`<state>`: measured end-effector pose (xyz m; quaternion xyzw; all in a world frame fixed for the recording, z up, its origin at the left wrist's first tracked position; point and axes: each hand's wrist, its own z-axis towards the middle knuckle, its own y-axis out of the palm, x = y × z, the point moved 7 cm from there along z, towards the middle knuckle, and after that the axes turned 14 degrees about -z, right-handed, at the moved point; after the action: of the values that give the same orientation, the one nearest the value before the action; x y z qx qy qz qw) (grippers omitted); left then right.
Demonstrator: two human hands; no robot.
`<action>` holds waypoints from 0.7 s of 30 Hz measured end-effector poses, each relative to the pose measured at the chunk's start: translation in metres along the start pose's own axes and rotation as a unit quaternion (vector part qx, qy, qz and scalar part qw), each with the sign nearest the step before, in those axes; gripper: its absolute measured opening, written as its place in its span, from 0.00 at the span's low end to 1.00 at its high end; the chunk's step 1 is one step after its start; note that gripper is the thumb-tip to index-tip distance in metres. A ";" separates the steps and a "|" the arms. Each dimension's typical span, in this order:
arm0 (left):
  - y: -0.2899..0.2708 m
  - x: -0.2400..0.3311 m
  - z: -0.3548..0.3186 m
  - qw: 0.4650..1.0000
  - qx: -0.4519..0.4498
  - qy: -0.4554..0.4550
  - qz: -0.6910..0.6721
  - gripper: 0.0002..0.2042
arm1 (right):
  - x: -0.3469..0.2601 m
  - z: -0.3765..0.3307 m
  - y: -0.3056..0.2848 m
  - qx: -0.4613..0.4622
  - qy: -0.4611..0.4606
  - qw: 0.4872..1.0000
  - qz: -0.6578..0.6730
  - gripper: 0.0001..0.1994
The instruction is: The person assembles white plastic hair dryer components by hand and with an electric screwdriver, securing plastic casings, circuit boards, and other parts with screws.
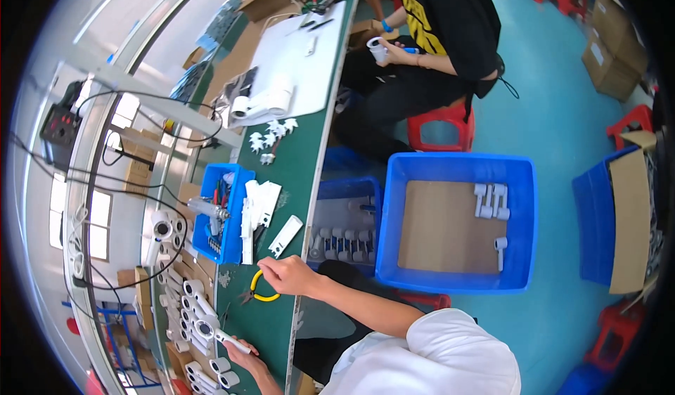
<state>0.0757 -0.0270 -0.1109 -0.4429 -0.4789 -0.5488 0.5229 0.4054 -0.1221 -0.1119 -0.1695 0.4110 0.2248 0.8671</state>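
My right hand (287, 275) rests on the green table (295, 163), its fingers closed over the yellow-handled pliers (261, 294). My left hand (245, 353) is lower down near the table's edge. It grips a white tube-shaped plastic part (222, 337) with a round ringed end. Rows of similar white tube parts (188, 305) lie just left of that hand. Flat white plastic housings (259, 209) lie on the table beyond my right hand.
A small blue tray (223, 219) of tools and parts stands on the table. On the floor to the right are a blue crate (344, 230) of white parts and a large blue bin (457, 279) with a cardboard base. A person in black sits on a red stool (443, 124).
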 end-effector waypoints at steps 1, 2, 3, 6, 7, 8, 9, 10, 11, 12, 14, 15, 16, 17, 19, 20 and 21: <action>-0.003 -0.001 0.000 1.000 -0.002 -0.007 -0.005 0.23 | 0.001 0.000 0.002 -0.005 -0.001 1.000 -0.003 0.05; -0.008 -0.003 0.002 1.000 0.008 -0.008 -0.010 0.23 | -0.001 -0.001 0.003 -0.014 -0.007 1.000 -0.001 0.05; -0.010 -0.006 0.005 1.000 -0.002 -0.004 -0.020 0.23 | -0.001 -0.001 0.003 -0.016 -0.006 1.000 -0.010 0.05; -0.014 -0.010 0.006 0.999 -0.003 -0.007 -0.036 0.23 | -0.004 0.001 0.003 -0.023 -0.011 0.999 -0.025 0.05; -0.012 -0.010 0.006 0.999 -0.019 0.001 -0.036 0.23 | -0.005 0.002 0.003 -0.025 -0.004 0.999 -0.030 0.05; -0.010 -0.009 0.005 0.999 -0.036 0.009 -0.036 0.23 | -0.006 0.003 0.003 -0.026 0.003 0.999 -0.034 0.05; -0.008 -0.007 0.005 0.998 -0.050 0.013 -0.032 0.22 | -0.008 0.003 0.003 -0.015 0.001 0.999 -0.031 0.05; -0.008 -0.006 0.005 0.998 -0.043 0.010 -0.037 0.22 | -0.009 0.001 0.005 -0.023 -0.003 0.999 -0.032 0.05; -0.001 -0.004 0.003 0.998 -0.060 0.013 -0.034 0.22 | -0.006 0.000 0.005 -0.019 0.010 0.999 -0.039 0.05; 0.004 0.000 0.001 0.996 -0.077 0.017 -0.031 0.21 | -0.004 -0.002 0.007 -0.015 0.022 0.999 -0.046 0.05; 0.008 0.008 -0.003 0.996 -0.089 0.019 -0.020 0.20 | -0.006 -0.003 0.008 -0.011 0.023 0.999 -0.044 0.05; 0.008 0.010 -0.004 0.995 -0.097 0.027 -0.024 0.20 | -0.008 -0.002 0.007 -0.012 0.032 0.998 -0.050 0.05; 0.008 0.011 -0.004 0.993 -0.105 0.035 -0.027 0.19 | -0.009 -0.002 0.006 -0.012 0.042 0.997 -0.056 0.06; 0.009 0.010 -0.004 0.992 -0.114 0.038 -0.044 0.19 | -0.010 -0.002 0.003 -0.009 0.050 0.997 -0.060 0.06; 0.010 0.009 -0.005 0.992 -0.104 0.027 -0.072 0.18 | -0.008 -0.002 0.000 -0.005 0.070 0.995 -0.074 0.07; 0.010 0.007 -0.004 0.990 -0.101 0.019 -0.094 0.17 | -0.004 -0.002 0.000 -0.011 0.084 0.993 -0.085 0.07; 0.006 0.004 -0.003 0.986 -0.112 0.003 -0.120 0.16 | -0.006 -0.002 0.002 -0.013 0.077 0.993 -0.085 0.07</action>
<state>0.0813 -0.0304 -0.1071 -0.4366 -0.4624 -0.6590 0.4017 0.3996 -0.1228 -0.1081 -0.2321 0.4575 0.1417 0.8466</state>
